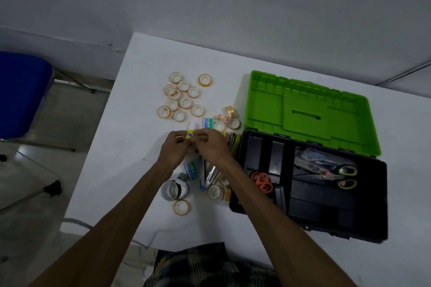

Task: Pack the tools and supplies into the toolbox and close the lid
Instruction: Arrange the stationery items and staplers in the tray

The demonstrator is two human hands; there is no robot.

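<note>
Grip: you are pinching the glue tube (190,134) between left hand (173,150) and right hand (211,144), above the bench (130,123).
Relation: the toolbox (310,207) is lying open rightward, nearer your right hand.

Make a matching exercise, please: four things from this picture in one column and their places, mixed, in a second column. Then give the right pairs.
Things:
1. scissors
2. small yellow bottle
3. green lid
4. blue chair

Places:
A. on the floor, left of the table
B. inside the black toolbox
C. held between both hands
D. lying open, flat behind the toolbox

Pairs: 1-B, 2-C, 3-D, 4-A
</note>
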